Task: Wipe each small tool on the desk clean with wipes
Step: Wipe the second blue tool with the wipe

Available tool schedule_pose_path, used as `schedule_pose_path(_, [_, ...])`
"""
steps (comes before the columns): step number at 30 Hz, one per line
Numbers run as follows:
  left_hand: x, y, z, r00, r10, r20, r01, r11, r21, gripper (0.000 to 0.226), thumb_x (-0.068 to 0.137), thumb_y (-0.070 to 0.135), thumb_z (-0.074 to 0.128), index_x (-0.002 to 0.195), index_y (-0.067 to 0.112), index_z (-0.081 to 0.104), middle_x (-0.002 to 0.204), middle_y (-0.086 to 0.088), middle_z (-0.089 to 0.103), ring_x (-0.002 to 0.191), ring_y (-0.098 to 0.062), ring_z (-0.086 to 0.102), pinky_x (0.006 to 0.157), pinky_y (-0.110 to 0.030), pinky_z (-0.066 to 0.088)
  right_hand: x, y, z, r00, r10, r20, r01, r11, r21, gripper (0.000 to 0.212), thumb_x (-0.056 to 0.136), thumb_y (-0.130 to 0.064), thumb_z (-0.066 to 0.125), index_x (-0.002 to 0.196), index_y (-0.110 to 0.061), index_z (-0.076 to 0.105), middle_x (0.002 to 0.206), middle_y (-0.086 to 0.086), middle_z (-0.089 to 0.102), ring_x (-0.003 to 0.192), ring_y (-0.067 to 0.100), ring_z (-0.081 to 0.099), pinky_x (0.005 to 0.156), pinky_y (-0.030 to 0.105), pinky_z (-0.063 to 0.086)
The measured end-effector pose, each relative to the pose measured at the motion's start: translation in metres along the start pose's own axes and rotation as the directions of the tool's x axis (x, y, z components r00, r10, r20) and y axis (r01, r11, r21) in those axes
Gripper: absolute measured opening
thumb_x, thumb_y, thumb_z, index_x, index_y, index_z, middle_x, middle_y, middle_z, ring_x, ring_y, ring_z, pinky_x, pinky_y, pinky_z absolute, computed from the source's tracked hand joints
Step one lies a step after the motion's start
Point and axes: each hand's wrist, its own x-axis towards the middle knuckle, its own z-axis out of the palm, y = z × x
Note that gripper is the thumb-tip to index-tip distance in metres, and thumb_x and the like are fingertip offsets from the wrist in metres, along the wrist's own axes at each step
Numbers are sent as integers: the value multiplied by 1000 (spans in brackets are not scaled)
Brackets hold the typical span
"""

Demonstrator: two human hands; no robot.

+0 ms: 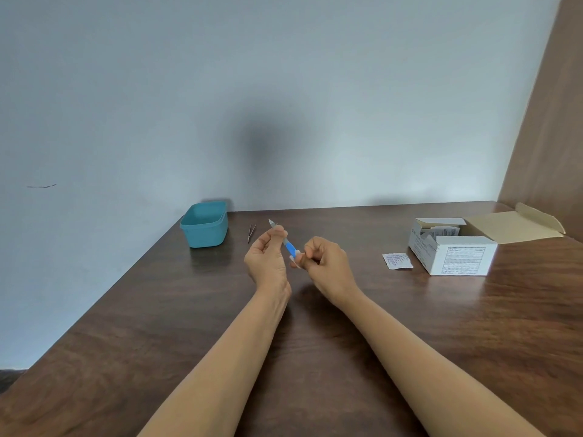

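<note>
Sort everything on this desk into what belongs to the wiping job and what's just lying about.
Job: blue-handled tool in the left hand; white wipe pinched by the right hand; tweezers on the desk; open box of wipes.
Lying about: torn packet; teal tub, use unclear.

Blue-handled tool (287, 246): slim, pointed metal tip up, tilted above the desk, pinched by the left hand (267, 257). White wipe (296, 258): apparently folded round its lower end, in the right hand (326, 260). Tweezers (251, 232): flat on the desk. Torn sachet (397, 261): beside the open wipe box (454, 252).
</note>
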Motion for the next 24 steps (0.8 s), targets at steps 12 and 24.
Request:
schedule_pose_path(12, [4,-2,0,995,44,85,-48,998,43,16,83,4,71,98,0,69,79,-2,69,63,8,64,57,-2,45,1,2,-7,998,48,49,-53,993,105,35,83,-3,68,69,-15,39,69,13,64,76,13,71,76,35,54])
schedule_pose_path(24, [-2,-7,3,977,76,201,-110,981,163,3,83,7,72,85,6,70,75,-3,66,65,-2,60,60,-7,46,3,10,-11,989,143,-43,-110,892,438,50,70,14,73,73,-16,33,62,8,70,60,16,65,67,21,52])
